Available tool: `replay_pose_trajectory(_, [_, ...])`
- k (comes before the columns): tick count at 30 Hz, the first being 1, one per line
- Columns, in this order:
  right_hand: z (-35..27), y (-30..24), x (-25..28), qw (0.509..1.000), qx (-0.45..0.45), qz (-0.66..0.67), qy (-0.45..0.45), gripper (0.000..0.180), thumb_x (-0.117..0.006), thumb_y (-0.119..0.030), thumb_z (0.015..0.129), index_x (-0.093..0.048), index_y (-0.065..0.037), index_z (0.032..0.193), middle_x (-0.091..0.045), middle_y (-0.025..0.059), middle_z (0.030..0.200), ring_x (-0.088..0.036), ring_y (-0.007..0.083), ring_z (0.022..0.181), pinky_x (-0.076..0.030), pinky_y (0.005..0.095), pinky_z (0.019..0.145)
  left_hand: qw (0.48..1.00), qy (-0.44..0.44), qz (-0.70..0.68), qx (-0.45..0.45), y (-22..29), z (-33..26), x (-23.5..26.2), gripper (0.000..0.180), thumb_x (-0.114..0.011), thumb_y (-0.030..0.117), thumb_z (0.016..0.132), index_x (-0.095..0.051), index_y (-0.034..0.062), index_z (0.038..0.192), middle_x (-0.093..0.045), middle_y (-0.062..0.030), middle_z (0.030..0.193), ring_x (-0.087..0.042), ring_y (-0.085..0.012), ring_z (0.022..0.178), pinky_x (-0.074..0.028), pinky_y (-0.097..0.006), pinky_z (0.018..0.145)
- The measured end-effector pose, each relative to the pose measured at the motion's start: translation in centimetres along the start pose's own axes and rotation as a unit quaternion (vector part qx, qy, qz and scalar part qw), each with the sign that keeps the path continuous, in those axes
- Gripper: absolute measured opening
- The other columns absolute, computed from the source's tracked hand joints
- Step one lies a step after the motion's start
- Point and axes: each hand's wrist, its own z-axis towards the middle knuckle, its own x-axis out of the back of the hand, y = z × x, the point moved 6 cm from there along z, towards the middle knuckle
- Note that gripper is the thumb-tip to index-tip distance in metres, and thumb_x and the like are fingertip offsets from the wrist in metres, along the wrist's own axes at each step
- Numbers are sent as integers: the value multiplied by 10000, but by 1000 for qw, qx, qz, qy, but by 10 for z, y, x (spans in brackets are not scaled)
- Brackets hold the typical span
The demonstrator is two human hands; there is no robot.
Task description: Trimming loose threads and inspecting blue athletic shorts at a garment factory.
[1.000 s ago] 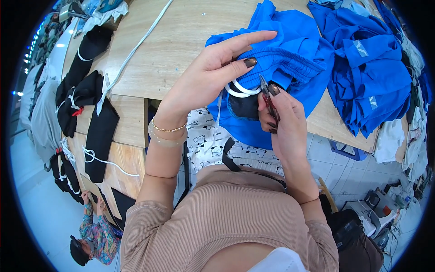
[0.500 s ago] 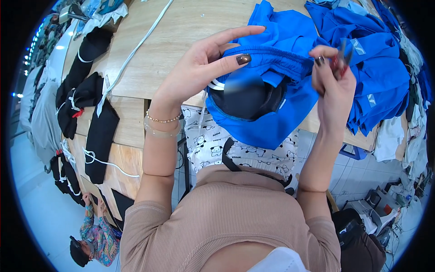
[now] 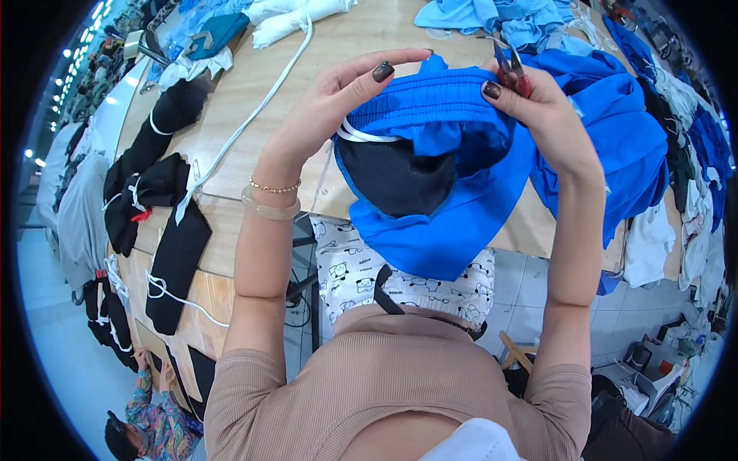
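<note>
A blue garment (image 3: 469, 223) with a gathered elastic waistband and a black inner lining (image 3: 396, 180) hangs over the table's near edge. At the waistband's left end, my left hand (image 3: 330, 96) grips it, thumb in front and fingers behind. White cord loops (image 3: 369, 132) show just below that thumb. The waistband's right end is pinched by my right hand (image 3: 542, 115), which also keeps red-handled thread snips (image 3: 513, 73) in its palm, blades pointing up and away. The fingers behind the fabric are partly hidden.
More blue garments (image 3: 615, 138) lie piled at right, light blue cloth (image 3: 530, 23) beyond. Tied black fabric bundles (image 3: 178, 261) and a white cord (image 3: 254, 123) lie on the wooden table (image 3: 238, 84) at left. A person in a patterned top (image 3: 157, 415) sits at lower left.
My right hand has moved in and taken hold of the waistband's right end. The waistband is now held up and stretched between both hands, and the view has shifted slightly.
</note>
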Motion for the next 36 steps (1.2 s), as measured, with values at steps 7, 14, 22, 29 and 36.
replay_pose_trajectory(7, [11,-37,16,999,-13,36,-31,381,-675,-283,829,-617,17,1056,-615,37,934,-563,83,855,-428,185,780,995,48,-35,79,22,11,4,416,-593,361,898,-658,-12,1069,-638,-16,927,-546,-46,859,-429,-185,764])
replay_pose_trajectory(14, [10,-43,16,995,5,-69,-77,370,-697,-305,805,-630,-17,1027,-611,28,900,-554,71,833,-418,171,763,990,-18,-44,130,24,25,-10,332,-625,237,878,-647,-26,1078,-663,-25,941,-576,-35,817,-459,-167,745])
replay_pose_trajectory(22, [-1,-38,23,890,274,-212,296,156,-569,-144,910,-607,-8,975,-611,47,837,-529,103,741,-412,217,643,968,67,-189,153,11,33,-11,256,-610,197,872,-675,-38,951,-679,-65,875,-622,-84,756,-500,-206,662])
replay_pose_trajectory(29, [-36,-17,-51,851,202,-330,355,282,-742,-122,704,-570,-46,915,-498,72,876,-578,207,717,-480,301,594,948,135,-227,180,3,35,-7,239,-595,182,876,-660,-38,946,-678,-62,870,-625,-98,722,-508,-222,650])
replay_pose_trajectory(36, [-11,-15,-6,952,160,-132,226,146,-567,-114,859,-584,19,918,-432,50,625,-400,103,591,-352,264,537,975,107,28,195,6,35,1,226,-576,212,898,-682,13,911,-634,35,775,-532,-8,629,-424,-150,548])
